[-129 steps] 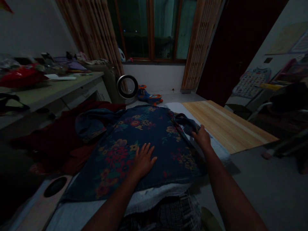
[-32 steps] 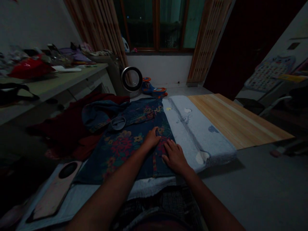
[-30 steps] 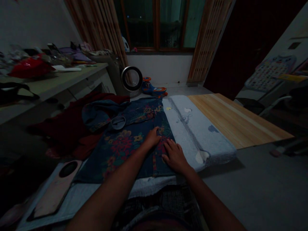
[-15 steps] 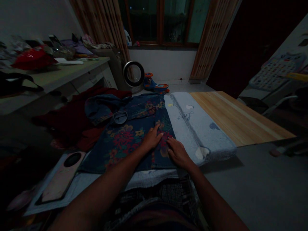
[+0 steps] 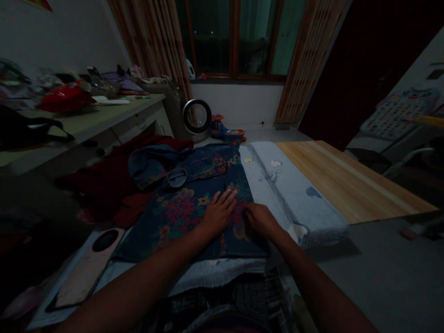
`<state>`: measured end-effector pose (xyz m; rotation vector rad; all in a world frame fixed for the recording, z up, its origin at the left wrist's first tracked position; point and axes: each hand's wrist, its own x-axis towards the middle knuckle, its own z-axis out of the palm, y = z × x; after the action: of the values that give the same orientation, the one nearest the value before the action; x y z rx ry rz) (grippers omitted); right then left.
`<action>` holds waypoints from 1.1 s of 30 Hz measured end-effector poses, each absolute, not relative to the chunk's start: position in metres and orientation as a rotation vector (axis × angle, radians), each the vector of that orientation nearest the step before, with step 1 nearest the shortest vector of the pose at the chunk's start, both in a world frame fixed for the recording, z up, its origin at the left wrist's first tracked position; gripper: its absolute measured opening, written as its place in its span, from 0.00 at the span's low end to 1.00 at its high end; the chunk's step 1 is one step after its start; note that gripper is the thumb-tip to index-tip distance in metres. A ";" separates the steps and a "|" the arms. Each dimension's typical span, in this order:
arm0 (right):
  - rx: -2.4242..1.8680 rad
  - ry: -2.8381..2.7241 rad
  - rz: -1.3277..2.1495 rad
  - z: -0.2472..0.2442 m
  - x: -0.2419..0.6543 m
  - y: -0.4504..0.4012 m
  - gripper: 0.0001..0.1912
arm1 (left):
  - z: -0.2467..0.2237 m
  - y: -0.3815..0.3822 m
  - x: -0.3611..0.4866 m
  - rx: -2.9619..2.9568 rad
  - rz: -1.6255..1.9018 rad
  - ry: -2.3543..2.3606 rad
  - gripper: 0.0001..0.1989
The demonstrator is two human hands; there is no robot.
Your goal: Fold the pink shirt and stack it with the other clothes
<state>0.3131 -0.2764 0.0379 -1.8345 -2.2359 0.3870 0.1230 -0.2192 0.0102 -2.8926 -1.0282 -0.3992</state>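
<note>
A dark blue garment with red and yellow flowers [image 5: 180, 208] lies spread over a pale, padded cloth [image 5: 294, 189]. On the garment, my left hand [image 5: 219, 212] rests flat with its fingers spread. My right hand [image 5: 262, 221] is at the garment's right edge, its fingers curled together on the fabric there. The garment's far left part, a sleeve [image 5: 145, 164], is bunched up, and a round cuff opening [image 5: 176, 177] faces up.
Dark red cloth [image 5: 93, 171] is heaped at the left. A pink phone-like object [image 5: 86, 273] lies at the near left. A wooden board [image 5: 340, 175] extends right. Behind are a cluttered counter [image 5: 114, 115], a round appliance door [image 5: 196, 116] and a ride-on toy [image 5: 227, 132].
My left hand has flattened, its fingers spreading on the garment. My right hand's fingers have curled in at the fabric edge. The whole view has shifted slightly, with the scene lower in the picture.
</note>
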 end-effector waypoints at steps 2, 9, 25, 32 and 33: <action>-1.792 -2.178 0.291 0.037 0.315 -0.250 0.18 | 0.010 -0.215 0.121 -2.995 -0.314 -0.964 0.22; -1.849 -2.257 0.214 0.015 0.314 -0.185 0.23 | 0.016 -0.205 0.108 -3.310 -0.374 -0.996 0.23; -1.726 -1.988 0.185 -0.015 0.299 -0.071 0.21 | 0.014 -0.045 0.104 -2.673 -0.129 -1.338 0.16; -1.698 -2.039 0.152 -0.022 0.303 -0.070 0.24 | 0.023 -0.016 0.115 -2.622 -0.019 -1.338 0.12; -1.705 -2.043 0.147 -0.022 0.303 -0.070 0.25 | 0.027 -0.011 0.114 -2.608 -0.031 -1.350 0.12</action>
<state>0.3025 -0.0700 -0.0218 -1.7051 -2.0431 0.1470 0.1141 -0.0112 0.0269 -2.6083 -1.3504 -0.0311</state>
